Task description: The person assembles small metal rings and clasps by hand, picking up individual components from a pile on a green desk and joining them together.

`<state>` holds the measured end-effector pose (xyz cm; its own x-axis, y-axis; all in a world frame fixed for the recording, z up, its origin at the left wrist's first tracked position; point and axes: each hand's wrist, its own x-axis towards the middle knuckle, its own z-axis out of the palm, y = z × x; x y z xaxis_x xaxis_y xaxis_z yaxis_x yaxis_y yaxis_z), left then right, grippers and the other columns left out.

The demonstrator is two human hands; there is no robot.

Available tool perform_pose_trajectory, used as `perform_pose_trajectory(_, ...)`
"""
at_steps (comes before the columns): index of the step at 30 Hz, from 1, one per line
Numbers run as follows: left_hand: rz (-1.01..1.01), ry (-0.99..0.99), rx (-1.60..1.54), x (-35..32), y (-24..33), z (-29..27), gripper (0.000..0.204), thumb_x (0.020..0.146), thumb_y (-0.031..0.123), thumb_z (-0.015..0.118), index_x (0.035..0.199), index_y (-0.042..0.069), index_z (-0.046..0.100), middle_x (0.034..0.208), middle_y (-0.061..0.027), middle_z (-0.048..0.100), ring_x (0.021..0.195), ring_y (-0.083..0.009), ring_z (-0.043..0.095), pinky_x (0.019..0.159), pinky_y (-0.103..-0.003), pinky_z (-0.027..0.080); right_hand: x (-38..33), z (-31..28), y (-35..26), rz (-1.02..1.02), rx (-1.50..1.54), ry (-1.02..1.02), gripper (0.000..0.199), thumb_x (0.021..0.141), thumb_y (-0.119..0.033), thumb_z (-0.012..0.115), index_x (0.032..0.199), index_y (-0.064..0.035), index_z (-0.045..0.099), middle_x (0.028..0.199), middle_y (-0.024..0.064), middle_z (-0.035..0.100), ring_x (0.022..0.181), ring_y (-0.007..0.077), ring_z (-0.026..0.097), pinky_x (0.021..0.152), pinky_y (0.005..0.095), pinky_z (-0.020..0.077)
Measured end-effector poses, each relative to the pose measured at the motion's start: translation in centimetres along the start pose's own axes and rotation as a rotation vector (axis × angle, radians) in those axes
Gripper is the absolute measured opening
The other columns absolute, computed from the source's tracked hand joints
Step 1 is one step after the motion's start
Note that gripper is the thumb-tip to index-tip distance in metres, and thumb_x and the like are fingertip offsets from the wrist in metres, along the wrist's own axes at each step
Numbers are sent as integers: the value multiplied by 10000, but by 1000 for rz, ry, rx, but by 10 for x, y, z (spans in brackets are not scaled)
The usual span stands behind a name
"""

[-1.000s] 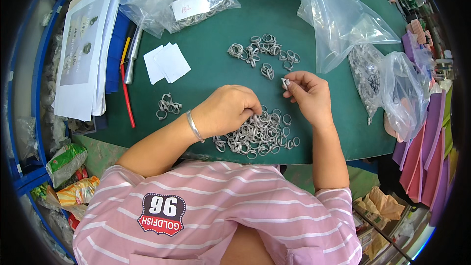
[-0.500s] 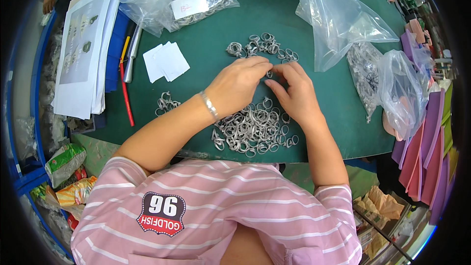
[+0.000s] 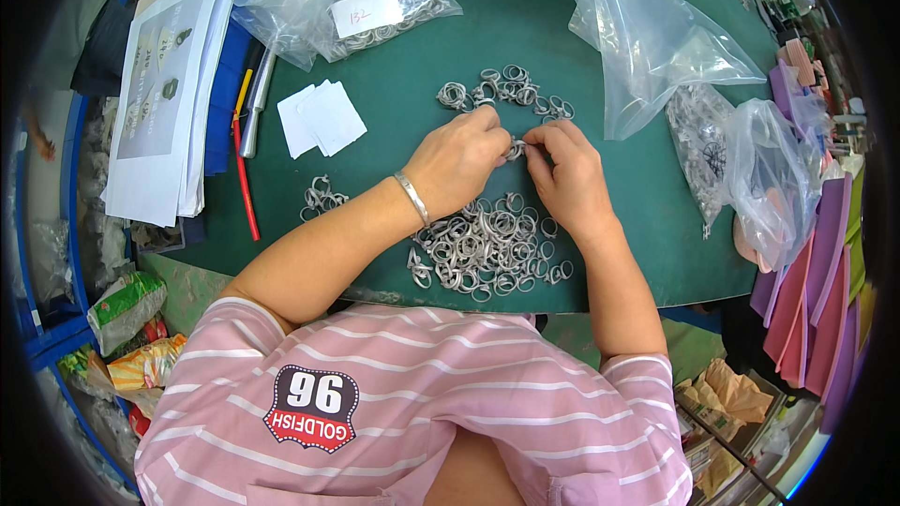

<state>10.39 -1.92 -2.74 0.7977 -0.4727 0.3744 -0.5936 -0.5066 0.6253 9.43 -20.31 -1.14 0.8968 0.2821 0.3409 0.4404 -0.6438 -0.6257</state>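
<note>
My left hand [image 3: 461, 157], with a silver bangle on its wrist, is closed, its fingertips pinched at some small grey metal rings [image 3: 516, 149]. From the other side my right hand [image 3: 570, 171] closes its thumb and fingers on the same rings. How many are between the fingers I cannot tell. Just below the hands lies a large heap of loose grey metal rings [image 3: 497, 248], partly under my left wrist. Beyond the fingertips several small clusters of rings [image 3: 514, 84] form a rough row. A smaller pile of rings [image 3: 322, 199] sits left of my left forearm.
White paper slips [image 3: 323, 119] lie left of the hands. Farther left are a red-and-yellow pen-like stick [image 3: 244, 169], a metal-coloured tool [image 3: 256, 112] and a stack of papers [image 3: 164, 98]. Plastic bags [image 3: 281, 0] of rings stand at the back; another clear bag [image 3: 647, 47] lies right.
My left fingers have curled in and drawn back a little from the right fingertips, and the rings between the hands show more. At the far left, another person's hand has moved lower.
</note>
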Motion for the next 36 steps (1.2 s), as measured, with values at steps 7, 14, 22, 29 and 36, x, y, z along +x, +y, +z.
perform_pose_trajectory(7, -47, 69, -135, 2, 6, -9, 115, 774, -29, 653, 853, 1, 576, 821, -141, 591, 735, -305, 618, 629, -366, 497, 2, 5, -5, 72, 59, 56, 90, 790, 9, 642, 875, 3, 615, 839, 108, 631, 709, 230, 629, 624, 329, 514)
perform_pose_trajectory(14, -547, -55, -650, -1, 15, -20, 100, 897, 44, 593, 957, -35, 607, 852, -87, 668, 722, -133, 668, 632, -246, 541, 6, 2, -19, 490, 559, 21, 98, 850, -3, 621, 938, 37, 631, 810, 59, 654, 689, 79, 611, 601, 228, 496)
perform_pose_trajectory(22, -342, 75, -374, -5, 18, -28, 87, 856, 72, 647, 886, -8, 630, 895, -76, 655, 782, -125, 639, 668, -266, 526, 4, -6, -27, 344, 533, 10, 86, 857, 5, 620, 939, 26, 638, 831, 74, 626, 703, 110, 621, 614, 233, 491)
perform_pose_trajectory(29, -181, 249, -380, -12, 15, -31, 94, 777, 61, 673, 792, 15, 592, 877, -101, 635, 758, -232, 622, 643, -317, 510, 9, -1, -39, 369, 725, -31, 55, 863, -5, 610, 917, -8, 606, 1164, 128, 591, 776, 94, 592, 628, 214, 504)
perform_pose_trajectory(36, -165, 108, -535, -20, 30, -40, 122, 717, 24, 677, 715, 15, 556, 816, -101, 600, 719, -258, 599, 621, -336, 489, 4, -18, -42, 334, 918, -178, 131, 803, 21, 651, 915, -1, 587, 940, 59, 605, 767, 96, 576, 638, 213, 490)
